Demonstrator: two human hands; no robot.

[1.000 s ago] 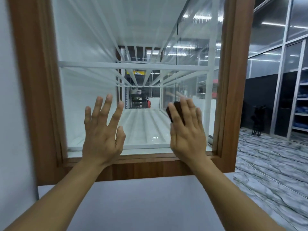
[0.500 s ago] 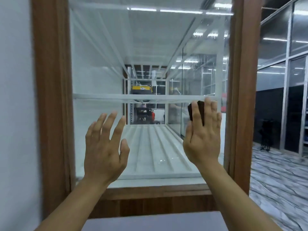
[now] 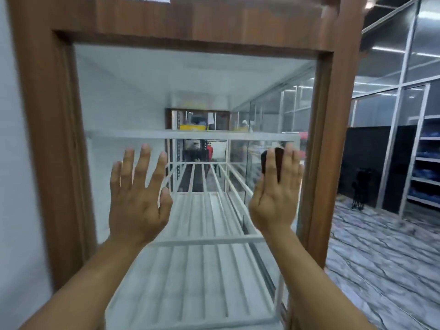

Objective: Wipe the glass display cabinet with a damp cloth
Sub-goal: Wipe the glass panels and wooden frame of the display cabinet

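Observation:
A tall glass display cabinet stands in front of me, its end pane (image 3: 202, 91) set in a brown wooden frame (image 3: 54, 144). White slatted shelves run away inside. My right hand (image 3: 276, 194) lies flat with straight fingers on the right part of the pane, pressing a small dark cloth (image 3: 271, 163) against the glass. The cloth shows between and above the fingers. My left hand (image 3: 137, 194) is spread open, fingers up, at the left part of the pane and holds nothing.
A pale wall (image 3: 12, 186) borders the frame on the left. To the right lie a marbled grey floor (image 3: 381, 258), glass partitions (image 3: 392, 91) and dark shelving (image 3: 428, 167). A black stand (image 3: 359, 189) sits on that floor.
Both hands have risen up the pane, the right one carrying the cloth up along the right side. My view has lifted, so the frame's top is now in sight.

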